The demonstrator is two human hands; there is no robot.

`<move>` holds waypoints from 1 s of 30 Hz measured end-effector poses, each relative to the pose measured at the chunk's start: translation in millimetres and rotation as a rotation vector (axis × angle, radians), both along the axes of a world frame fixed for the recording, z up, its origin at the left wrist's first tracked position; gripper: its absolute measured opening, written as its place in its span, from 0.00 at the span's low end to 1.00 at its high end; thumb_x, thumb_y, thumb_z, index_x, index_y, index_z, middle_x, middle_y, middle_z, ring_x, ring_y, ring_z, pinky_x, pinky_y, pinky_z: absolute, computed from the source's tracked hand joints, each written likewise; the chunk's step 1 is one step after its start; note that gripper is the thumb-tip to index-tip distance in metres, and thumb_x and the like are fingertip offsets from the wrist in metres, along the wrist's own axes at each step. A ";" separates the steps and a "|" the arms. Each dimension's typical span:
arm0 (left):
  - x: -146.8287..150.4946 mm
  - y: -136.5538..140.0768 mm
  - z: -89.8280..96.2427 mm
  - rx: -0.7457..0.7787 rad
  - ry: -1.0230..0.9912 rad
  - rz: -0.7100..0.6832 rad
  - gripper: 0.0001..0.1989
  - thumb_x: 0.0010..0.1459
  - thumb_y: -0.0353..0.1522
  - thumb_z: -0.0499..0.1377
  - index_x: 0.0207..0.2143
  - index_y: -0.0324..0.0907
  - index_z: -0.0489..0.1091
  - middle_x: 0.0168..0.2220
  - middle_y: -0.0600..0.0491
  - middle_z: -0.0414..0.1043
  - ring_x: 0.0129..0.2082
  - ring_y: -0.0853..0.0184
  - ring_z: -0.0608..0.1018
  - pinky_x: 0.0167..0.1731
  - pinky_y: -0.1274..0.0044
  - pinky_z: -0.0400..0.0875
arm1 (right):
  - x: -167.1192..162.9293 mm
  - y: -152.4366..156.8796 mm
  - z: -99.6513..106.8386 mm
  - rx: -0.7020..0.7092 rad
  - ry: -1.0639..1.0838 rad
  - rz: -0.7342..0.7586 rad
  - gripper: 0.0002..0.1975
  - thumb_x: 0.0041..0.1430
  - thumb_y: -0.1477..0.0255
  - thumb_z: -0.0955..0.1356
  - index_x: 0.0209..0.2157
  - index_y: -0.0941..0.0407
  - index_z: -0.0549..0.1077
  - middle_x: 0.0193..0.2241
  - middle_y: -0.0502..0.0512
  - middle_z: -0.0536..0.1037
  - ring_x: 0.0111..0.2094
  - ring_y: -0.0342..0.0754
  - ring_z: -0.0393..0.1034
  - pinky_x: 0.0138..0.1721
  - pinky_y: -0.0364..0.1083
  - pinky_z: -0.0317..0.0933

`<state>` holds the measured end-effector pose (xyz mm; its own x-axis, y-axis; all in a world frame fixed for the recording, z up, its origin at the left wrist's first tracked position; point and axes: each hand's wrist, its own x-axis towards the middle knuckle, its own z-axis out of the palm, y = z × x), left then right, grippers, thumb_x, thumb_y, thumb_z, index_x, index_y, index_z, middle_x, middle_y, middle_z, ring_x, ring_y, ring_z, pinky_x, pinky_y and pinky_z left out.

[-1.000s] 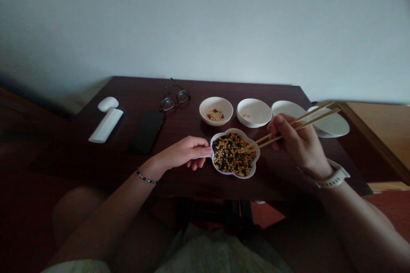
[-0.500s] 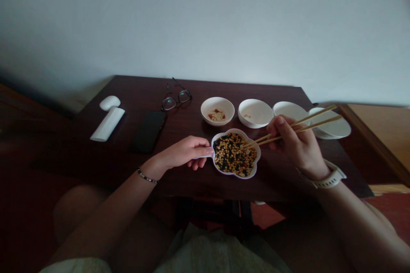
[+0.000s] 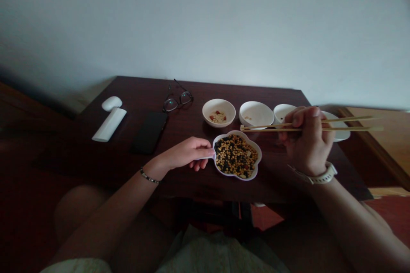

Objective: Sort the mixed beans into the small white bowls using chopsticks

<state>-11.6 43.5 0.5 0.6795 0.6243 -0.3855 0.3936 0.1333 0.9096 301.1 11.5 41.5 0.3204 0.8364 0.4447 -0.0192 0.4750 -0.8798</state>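
My left hand (image 3: 191,153) is closed on the handle of a white flower-shaped dish (image 3: 259,163). Mixed yellow and black beans or grains (image 3: 235,158), with a few pale slices, fill this dish. A pair of wooden chopsticks (image 3: 267,128) is gripped in my right hand (image 3: 306,140). Their tips are close together above the dish's far rim, and a small pale piece (image 3: 242,128) appears pinched between them. Beyond the dish, one white bowl (image 3: 208,108) contains pale slices and reddish bits. The white bowl (image 3: 261,111) beside it has a few pale bits.
A third white bowl (image 3: 283,108) with a dark bit inside and a fourth white bowl (image 3: 339,130) stand partly behind my right hand. Eyeglasses (image 3: 171,104), a dark phone (image 3: 149,132) and a white two-part object (image 3: 109,124) lie leftward on the dark table (image 3: 192,187). A wall rises behind.
The chopsticks have lifted out of the beans to above the dish's far rim and now lie more level, with a pale piece at their tips. My left hand still holds the handle.
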 end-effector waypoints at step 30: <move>1.5 1.4 4.9 -0.002 0.033 -0.012 0.21 0.71 0.50 0.61 0.36 0.42 0.71 0.28 0.55 0.77 0.21 0.72 0.75 0.19 0.81 0.61 | 25.2 -19.6 2.3 -0.302 -0.565 0.263 0.28 0.77 0.49 0.64 0.28 0.52 0.71 0.17 0.50 0.71 0.19 0.44 0.62 0.20 0.45 0.54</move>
<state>-10.1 44.9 5.5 0.6737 0.6153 -0.4093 0.4249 0.1306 0.8958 326.3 -8.2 43.8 -0.1222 0.9681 0.2189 0.4001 0.2499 -0.8818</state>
